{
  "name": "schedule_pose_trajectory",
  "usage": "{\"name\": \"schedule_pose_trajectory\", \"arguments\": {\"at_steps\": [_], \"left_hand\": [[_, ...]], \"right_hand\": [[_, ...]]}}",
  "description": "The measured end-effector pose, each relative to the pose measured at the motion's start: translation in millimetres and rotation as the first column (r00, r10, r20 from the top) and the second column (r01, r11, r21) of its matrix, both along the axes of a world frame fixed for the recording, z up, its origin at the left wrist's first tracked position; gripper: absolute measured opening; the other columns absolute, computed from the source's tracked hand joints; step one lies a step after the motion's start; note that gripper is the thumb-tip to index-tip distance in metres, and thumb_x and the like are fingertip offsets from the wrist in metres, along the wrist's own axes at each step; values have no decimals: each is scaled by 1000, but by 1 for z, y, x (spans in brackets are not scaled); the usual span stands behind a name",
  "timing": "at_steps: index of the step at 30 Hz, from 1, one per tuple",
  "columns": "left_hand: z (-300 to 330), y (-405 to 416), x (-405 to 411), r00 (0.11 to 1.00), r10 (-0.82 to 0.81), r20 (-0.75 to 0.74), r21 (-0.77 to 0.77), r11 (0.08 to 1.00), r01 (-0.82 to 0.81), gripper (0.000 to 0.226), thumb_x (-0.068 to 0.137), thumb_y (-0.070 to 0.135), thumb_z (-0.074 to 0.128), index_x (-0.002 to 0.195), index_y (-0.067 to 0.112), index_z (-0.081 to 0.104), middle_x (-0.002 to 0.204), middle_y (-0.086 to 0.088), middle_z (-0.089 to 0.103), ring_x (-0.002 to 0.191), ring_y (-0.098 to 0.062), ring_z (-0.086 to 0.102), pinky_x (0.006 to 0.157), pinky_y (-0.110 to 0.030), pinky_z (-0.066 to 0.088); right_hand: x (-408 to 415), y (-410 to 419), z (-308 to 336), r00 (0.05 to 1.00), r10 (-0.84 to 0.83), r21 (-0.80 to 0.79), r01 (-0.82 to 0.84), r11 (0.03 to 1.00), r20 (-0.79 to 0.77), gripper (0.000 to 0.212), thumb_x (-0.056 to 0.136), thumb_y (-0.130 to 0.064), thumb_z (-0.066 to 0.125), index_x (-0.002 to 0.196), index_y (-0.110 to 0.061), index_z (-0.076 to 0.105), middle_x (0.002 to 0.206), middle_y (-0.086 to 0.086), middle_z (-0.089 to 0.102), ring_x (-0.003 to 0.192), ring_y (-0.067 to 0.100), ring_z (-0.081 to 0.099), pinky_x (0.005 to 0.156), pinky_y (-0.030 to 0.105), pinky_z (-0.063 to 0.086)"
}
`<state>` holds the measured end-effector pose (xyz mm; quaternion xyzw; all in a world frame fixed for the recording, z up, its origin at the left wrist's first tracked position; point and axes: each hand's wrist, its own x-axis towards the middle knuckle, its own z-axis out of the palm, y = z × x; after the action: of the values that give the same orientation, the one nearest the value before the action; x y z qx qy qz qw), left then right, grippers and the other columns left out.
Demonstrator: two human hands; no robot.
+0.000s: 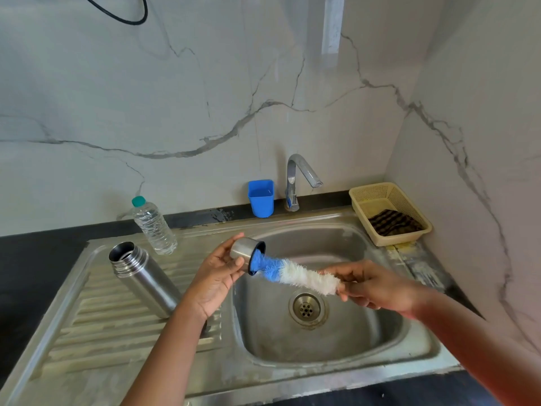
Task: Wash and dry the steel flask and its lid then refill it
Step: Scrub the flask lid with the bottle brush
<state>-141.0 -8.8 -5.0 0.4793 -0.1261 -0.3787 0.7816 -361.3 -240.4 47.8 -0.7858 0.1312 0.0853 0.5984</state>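
Steel sink [336, 373] under marble wall [205, 83], dark counter [35, 259]

Flask [146, 281] stands open on sink's [322, 373] drainboard, left of basin. Water bottle [153, 225] behind it, at drainboard's back edge. Cup [261, 198] and tap [295, 183] at back edge, cup left of tap. Basket [390, 213] w/ cloth [393, 227] inside, back right corner. Lid [247, 254] and bottle brush [295, 273] over basin; brush tip in lid.
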Motion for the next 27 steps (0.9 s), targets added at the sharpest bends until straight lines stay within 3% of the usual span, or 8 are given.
{"name": "schedule_pose_trajectory", "arguments": {"at_steps": [3,7,10,15,18,21,25,27], "left_hand": [[2,-6,-2,1000,25,-15,42,999,-24,45,74,8,73,118,12,65,99,-9,74,87,-16,72,78,-28,60],[-8,-15,-7,1000,21,-6,376,926,-18,54,73,37,80,113,3,65,98,-16,74,89,-24,74,83,-38,61],[-10,-22,-8,994,83,-69,462,886,-42,52,79,43,75,111,4,65,105,-20,72,98,-28,72,74,-33,61],[-3,-8,0,988,-11,154,470,880,-63,55,68,27,83,116,7,66,104,-14,72,89,-22,74,76,-30,60],[-1,0,-1,993,-5,114,312,950,-31,50,73,6,78,121,12,65,108,-12,71,94,-21,72,77,-25,58],[-11,-3,1,980,151,129,213,961,-176,51,73,8,79,121,19,65,111,-6,69,101,-19,67,82,-26,56],[-39,-3,2,602,51,797,368,750,-550,53,68,10,89,114,25,66,111,8,62,98,-11,62,80,-18,48],[-50,-4,-4,429,-180,885,414,726,-550,57,64,12,91,114,21,66,107,9,56,92,-11,58,78,-18,47]], "right_hand": [[3,-5,-15,992,82,-410,-37,911,92,45,95,-3,55,115,-43,64,78,-19,59,70,9,57,70,28,50],[7,-4,-25,880,340,-944,304,131,330,56,75,2,65,116,-36,67,90,-9,62,63,17,59,44,28,40],[6,11,-29,805,494,-896,431,-106,329,47,82,0,47,116,-23,70,86,-1,62,57,20,53,45,30,38],[4,19,-41,970,126,-850,117,513,209,60,84,-2,52,120,-49,63,95,-32,62,74,3,63,56,27,52],[-4,17,-38,993,-47,-185,67,980,110,47,97,3,52,121,-35,65,73,-25,61,66,-2,51,65,15,45],[-7,16,-44,978,-209,98,205,974,31,39,98,1,52,121,-26,66,73,1,54,54,1,43,53,15,35],[-10,10,-68,961,-275,-509,240,827,6,50,97,-5,49,123,-46,60,87,-15,63,79,6,61,69,27,48],[-10,10,-67,952,-286,-717,125,686,-107,53,97,-13,43,130,-53,52,114,-23,64,101,7,62,77,25,48]]}}
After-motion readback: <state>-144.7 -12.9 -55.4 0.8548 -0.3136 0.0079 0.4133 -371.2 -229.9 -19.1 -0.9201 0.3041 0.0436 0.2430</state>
